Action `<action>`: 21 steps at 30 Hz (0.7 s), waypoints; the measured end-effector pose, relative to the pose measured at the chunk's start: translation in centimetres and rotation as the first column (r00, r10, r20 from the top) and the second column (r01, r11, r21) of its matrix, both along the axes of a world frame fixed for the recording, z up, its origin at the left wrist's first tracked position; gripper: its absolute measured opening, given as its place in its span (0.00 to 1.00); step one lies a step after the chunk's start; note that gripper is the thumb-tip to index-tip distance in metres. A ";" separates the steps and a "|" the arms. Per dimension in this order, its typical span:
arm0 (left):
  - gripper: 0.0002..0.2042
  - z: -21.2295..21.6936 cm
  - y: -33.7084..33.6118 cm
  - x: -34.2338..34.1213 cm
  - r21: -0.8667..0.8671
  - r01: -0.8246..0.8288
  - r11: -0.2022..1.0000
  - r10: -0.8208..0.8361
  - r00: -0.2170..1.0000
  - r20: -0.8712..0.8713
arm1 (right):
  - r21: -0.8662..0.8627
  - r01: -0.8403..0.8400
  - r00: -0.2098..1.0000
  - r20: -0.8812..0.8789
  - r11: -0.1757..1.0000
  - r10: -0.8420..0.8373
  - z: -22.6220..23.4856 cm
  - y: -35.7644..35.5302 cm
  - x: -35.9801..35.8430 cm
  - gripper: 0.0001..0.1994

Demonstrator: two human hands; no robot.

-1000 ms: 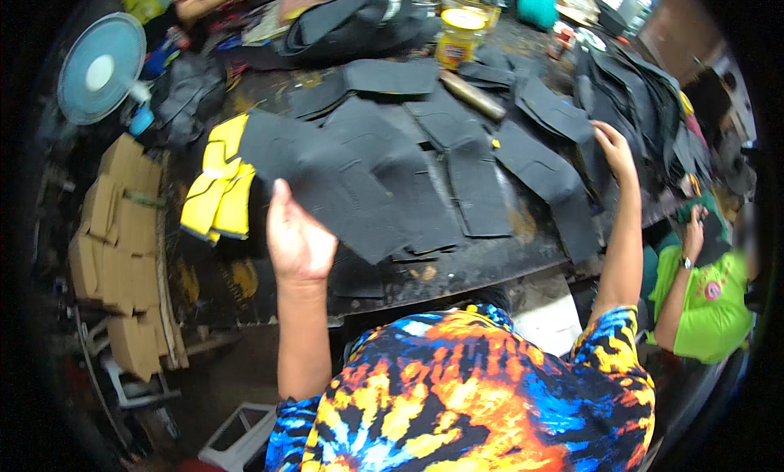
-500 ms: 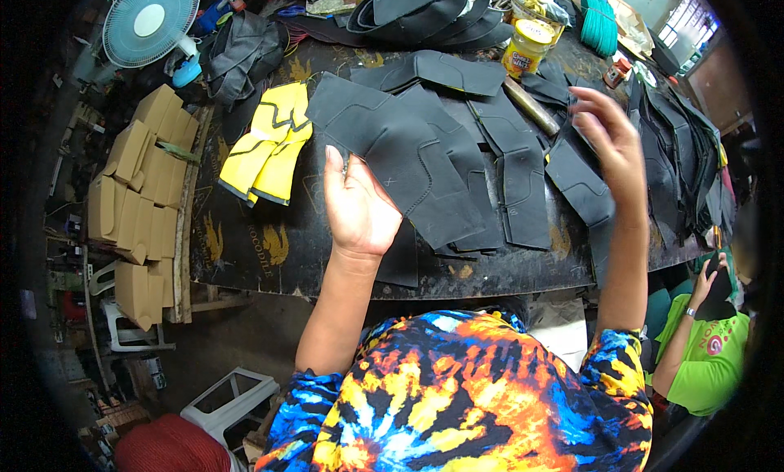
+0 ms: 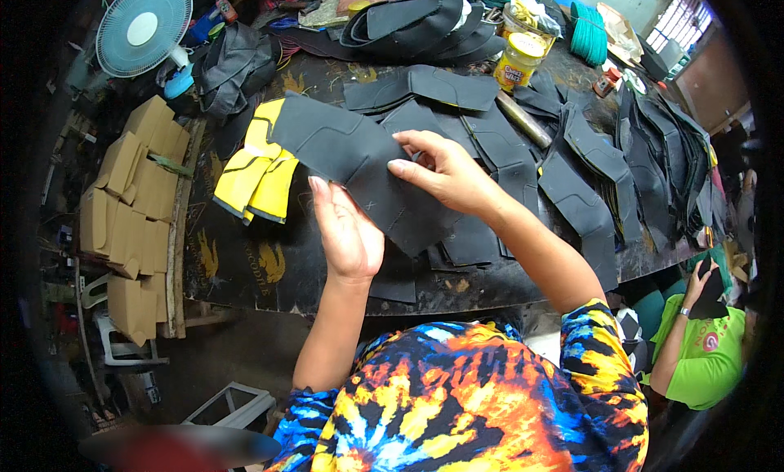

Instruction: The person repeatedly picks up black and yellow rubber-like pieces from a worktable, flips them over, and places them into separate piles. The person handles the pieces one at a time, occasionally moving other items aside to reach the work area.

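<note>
A black flat panel [image 3: 327, 137], apparently rubbery sheet with a curved stitched line, rests raised across the fingers of my left hand [image 3: 355, 239]. That palm faces up, with its fingers partly hidden under the panel and the thumb at its lower left edge. Over the panel's right part is my right hand [image 3: 453, 174], its thumb and curled fingers apart, the thumb tip at the panel's surface. Yellow pieces with black lines [image 3: 257, 178] lie just left, partly covered by the panel. More black panels [image 3: 498, 137] lie beneath and beyond my right hand.
Stacked black panels [image 3: 600, 174] fill the table's right side. A metal rod [image 3: 523, 121], a yellow tub [image 3: 518, 62] and teal cord [image 3: 590, 35] are farther back. Cardboard boxes [image 3: 122, 227] and a fan [image 3: 143, 31] stand left; a person in green [image 3: 706, 349] sits right.
My right hand has come from the far right to the panel. The panel has shifted left with my left hand and now overlaps the yellow pieces.
</note>
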State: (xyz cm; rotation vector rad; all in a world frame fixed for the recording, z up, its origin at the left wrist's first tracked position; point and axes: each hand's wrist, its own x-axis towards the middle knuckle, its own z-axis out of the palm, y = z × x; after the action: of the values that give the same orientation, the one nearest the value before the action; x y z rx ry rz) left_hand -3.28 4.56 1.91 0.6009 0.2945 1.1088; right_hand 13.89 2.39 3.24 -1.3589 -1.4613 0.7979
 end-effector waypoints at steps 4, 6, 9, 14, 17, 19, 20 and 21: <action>0.32 -0.7 -0.6 0.0 0.086 -0.183 0.979 0.194 0.971 -0.137 | -0.012 -0.103 0.991 -0.088 0.995 0.102 -0.2 0.2 -0.4 0.17; 0.33 -1.2 -0.7 -0.3 0.084 -0.154 0.985 0.165 0.976 -0.145 | -0.004 -0.165 0.970 -0.183 0.986 0.161 0.0 0.4 -0.6 0.15; 0.34 -2.2 -0.7 -1.0 0.160 -0.145 0.976 0.176 0.964 -0.201 | 0.043 -0.203 0.943 -0.259 0.978 0.208 0.9 0.9 -0.4 0.12; 0.32 -4.8 1.2 -4.4 0.471 -0.110 0.875 0.366 0.787 -0.496 | 0.122 -0.144 0.958 -0.229 0.982 0.169 3.3 1.2 2.2 0.14; 0.21 -7.1 2.9 -6.9 0.478 -0.189 0.858 0.468 0.672 -0.574 | 0.253 0.050 0.986 -0.167 0.966 -0.007 5.4 0.1 5.0 0.16; 0.17 -8.6 3.8 -7.9 0.472 -0.233 0.850 0.500 0.637 -0.586 | 0.295 0.159 0.942 -0.331 0.942 -0.055 6.8 -0.4 6.4 0.17; 0.16 -9.3 4.1 -8.1 0.464 -0.248 0.850 0.506 0.627 -0.593 | 0.336 0.184 0.931 -0.362 0.924 -0.054 7.6 -0.8 7.2 0.17; 0.15 -9.8 4.3 -8.3 0.409 -0.281 0.868 0.493 0.585 -0.644 | 0.313 0.272 0.900 -0.417 0.910 -0.126 8.3 -1.3 7.8 0.18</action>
State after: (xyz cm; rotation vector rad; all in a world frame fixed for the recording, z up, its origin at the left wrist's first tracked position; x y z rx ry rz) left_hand -11.53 8.82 -7.89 1.2797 1.0461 1.2989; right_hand 21.70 1.13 11.49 -0.9792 -1.0661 0.5813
